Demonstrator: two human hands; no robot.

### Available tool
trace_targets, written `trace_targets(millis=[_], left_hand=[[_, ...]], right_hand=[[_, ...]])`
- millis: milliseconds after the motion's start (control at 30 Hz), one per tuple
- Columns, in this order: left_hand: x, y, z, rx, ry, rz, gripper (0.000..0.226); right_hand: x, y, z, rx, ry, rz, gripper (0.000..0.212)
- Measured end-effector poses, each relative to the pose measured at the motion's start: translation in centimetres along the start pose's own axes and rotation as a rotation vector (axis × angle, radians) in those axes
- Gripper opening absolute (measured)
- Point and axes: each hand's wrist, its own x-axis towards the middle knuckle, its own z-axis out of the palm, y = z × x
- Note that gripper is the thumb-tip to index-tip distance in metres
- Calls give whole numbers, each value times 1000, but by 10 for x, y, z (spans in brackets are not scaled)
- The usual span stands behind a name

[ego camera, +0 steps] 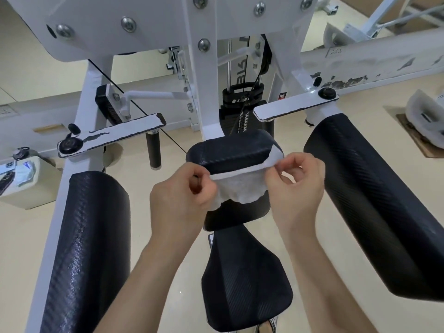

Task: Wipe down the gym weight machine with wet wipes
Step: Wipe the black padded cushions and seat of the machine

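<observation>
A white weight machine [206, 75] stands in front of me, with a black back pad [230, 152], a black seat [247, 284] and two black arm pads [89, 248] [374, 212]. A white wet wipe [237, 188] is stretched between my hands just in front of the back pad. My left hand [182, 195] pinches the wipe's left edge. My right hand [298, 186] pinches its right edge, and one corner of the wipe lies against the pad's right side.
A beige box [31, 186] with a wipe packet and a phone on it stands on the floor at the left. White packing foam on cardboard [425, 126] lies at the right. The weight stack [242, 109] and a cable sit behind the back pad.
</observation>
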Motion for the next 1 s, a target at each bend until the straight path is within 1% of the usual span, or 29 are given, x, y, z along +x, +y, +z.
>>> trace_targets(millis=[67, 100, 200, 267, 333, 400, 467, 533, 567, 600, 667, 700, 733, 800, 833, 933, 967, 1000], left_hand=[[-4, -3, 7, -254, 16, -92, 15], [-9, -4, 9, -327, 28, -100, 15], [-22, -6, 17, -404, 64, -66, 18], [-25, -11, 21, -380, 35, -25, 17], [-22, -15, 24, -279, -108, 50, 14], [-18, -13, 24, -202, -245, 119, 15], [-13, -8, 23, -213, -286, 103, 23], [-13, -4, 22, -254, -284, 49, 34], [-14, -4, 22, -267, -284, 32, 35], [-15, -3, 23, -270, -280, 23, 35], [-15, -3, 21, -241, -264, 36, 35], [-15, -4, 19, -217, -253, 53, 36], [-15, -4, 17, -194, -238, 71, 40], [-16, -5, 10, -149, -199, 90, 44], [-16, -6, 7, -118, -176, 99, 43], [-21, -13, -2, 32, -112, 142, 28], [-25, -14, -3, 83, -127, 167, 25], [-29, -12, -2, 108, -180, 190, 27]], right_hand=[[-1, 4, 8, 81, 73, -13, 35], [-1, 8, 10, 113, 54, -13, 31], [-4, 13, 11, 138, -96, -15, 16], [-3, 13, 6, 195, -172, 24, 19], [3, 16, -3, 228, -242, 79, 23], [10, 19, -12, 251, -301, 160, 23], [17, 20, -22, 253, -342, 230, 21], [22, 16, -39, 214, -396, 231, 21], [24, 12, -47, 188, -479, 213, 20], [25, 6, -52, 154, -623, 204, 21], [27, -2, -45, 60, -980, 205, 22], [30, -2, -36, 11, -1099, 188, 20], [33, -2, -25, -10, -1147, 166, 18], [40, 1, -9, 28, -1119, 177, 18], [41, 4, -6, 45, -1096, 191, 19], [36, 20, -9, 73, -1050, 193, 21], [33, 23, -10, 78, -1014, 193, 21], [31, 26, -9, 79, -975, 185, 21]])
